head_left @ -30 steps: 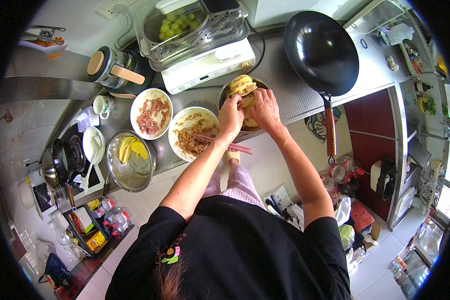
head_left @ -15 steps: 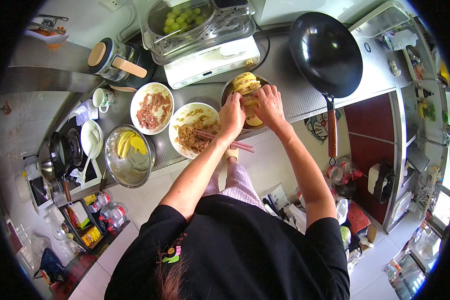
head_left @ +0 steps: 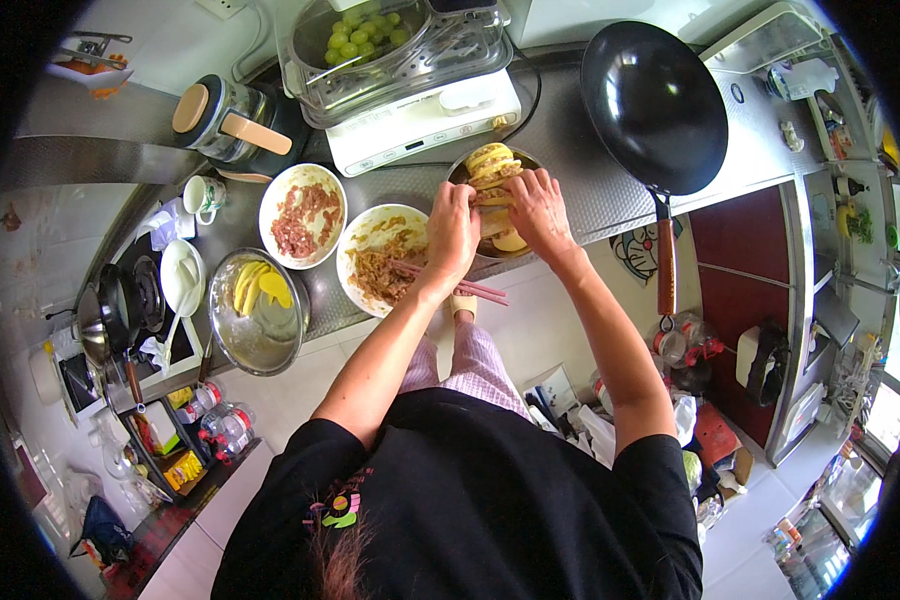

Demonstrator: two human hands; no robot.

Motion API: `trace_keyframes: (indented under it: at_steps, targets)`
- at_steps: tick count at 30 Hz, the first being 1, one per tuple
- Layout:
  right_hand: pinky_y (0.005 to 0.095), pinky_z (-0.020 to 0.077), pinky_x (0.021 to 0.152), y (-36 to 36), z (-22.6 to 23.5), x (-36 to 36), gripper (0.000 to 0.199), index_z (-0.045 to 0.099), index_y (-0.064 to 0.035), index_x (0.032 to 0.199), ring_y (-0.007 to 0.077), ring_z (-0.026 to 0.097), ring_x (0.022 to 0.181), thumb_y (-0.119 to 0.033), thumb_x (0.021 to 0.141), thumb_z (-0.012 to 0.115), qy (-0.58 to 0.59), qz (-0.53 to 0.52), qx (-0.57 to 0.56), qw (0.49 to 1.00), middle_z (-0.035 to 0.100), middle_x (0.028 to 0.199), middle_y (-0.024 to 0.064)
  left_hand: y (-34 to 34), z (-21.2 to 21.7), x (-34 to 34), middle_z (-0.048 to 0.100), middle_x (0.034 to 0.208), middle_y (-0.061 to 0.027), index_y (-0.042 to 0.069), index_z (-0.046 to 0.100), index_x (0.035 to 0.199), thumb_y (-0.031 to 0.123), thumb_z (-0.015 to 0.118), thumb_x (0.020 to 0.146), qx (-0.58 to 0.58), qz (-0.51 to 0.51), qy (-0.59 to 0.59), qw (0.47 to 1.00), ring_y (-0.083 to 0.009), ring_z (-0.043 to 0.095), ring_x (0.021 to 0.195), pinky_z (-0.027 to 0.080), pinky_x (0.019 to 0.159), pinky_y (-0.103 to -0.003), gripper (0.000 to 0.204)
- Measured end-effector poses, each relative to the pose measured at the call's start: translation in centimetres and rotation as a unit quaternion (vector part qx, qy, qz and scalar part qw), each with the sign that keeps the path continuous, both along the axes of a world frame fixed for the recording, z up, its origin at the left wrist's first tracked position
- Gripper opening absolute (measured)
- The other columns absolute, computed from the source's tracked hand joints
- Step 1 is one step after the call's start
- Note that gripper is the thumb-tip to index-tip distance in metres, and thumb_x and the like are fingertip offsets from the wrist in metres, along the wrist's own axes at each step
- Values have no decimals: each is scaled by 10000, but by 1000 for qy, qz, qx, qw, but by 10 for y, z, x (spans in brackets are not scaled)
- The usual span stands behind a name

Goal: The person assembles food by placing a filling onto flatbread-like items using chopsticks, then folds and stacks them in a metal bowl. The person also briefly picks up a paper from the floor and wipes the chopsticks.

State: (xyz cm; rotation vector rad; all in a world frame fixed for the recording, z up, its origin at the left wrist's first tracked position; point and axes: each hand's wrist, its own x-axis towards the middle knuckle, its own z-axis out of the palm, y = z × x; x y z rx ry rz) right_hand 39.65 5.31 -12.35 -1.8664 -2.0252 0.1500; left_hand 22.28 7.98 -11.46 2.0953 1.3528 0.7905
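My left hand (head_left: pixel 452 235) and my right hand (head_left: pixel 542 215) meet over a metal bowl (head_left: pixel 532 160) at the counter's front edge. Their fingers close on a yellow slice with filling, largely hidden behind the fingertips. A stack of filled yellow slices (head_left: pixel 492 163) stands at the bowl's far side; another pale yellow slice (head_left: pixel 511 242) lies at its near side. Beside my left hand is a white bowl (head_left: pixel 347 272) of brown minced filling (head_left: pixel 378 278), pinkish chopsticks (head_left: pixel 482 291) resting across its rim. Further left, a steel bowl (head_left: pixel 260 345) holds plain yellow slices (head_left: pixel 260 287).
A second white bowl (head_left: pixel 268 200) contains pinkish minced meat. Behind are a white appliance with a clear steamer (head_left: pixel 430 120) holding green grapes (head_left: pixel 367 38), and a glass kettle (head_left: pixel 235 125). A black wok (head_left: pixel 655 110) sits right, its handle (head_left: pixel 665 265) jutting past the counter edge.
My left hand has shifted slightly to the left, and its fingers have moved a little apart from the right hand's. The bowls stay where they were.
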Motion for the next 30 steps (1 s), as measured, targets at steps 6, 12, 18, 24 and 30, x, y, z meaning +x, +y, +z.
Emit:
trace_keyframes:
  at_steps: [6,12,18,24,30]
  targets:
    - [429,455,858,1,-2,-5,226,566,-57,978,314,541,1006,-55,757,613,-25,-1,-4,1000,578,986,121,3,3,4,586,1005,-107,35,622,1001,-45,696,739,61,-47,49,996,-330,580,978,494,852,-431,283]
    - [447,489,858,1,-5,-8,233,548,-22,988,350,550,974,-15,767,619,44,-35,19,998,564,996,153,4,1,8,575,1006,-109,24,632,962,-38,677,758,105,-72,85,988,-332,568,951,486,848,-435,218]
    - [449,520,884,5,-4,-9,331,533,-12,1057,366,560,1036,-42,761,681,83,-60,14,995,550,1049,161,7,7,-1,586,1022,-128,32,652,1002,-38,654,799,44,-2,-39,998,-338,587,978,495,863,-419,215]
    - [453,517,904,6,-1,1,446,516,-26,1120,390,591,1059,-93,759,770,113,-70,-26,991,557,1102,170,-3,14,-14,603,1063,-126,28,638,1040,18,711,784,-17,-174,52,983,-327,589,1026,497,892,-423,266]
    - [448,529,879,8,3,12,413,530,-28,1106,384,601,1056,-121,779,764,82,-37,-46,995,569,1087,167,-7,2,-2,604,1058,-121,17,622,1027,69,638,830,120,-227,222,941,-291,584,1058,486,825,-401,204]
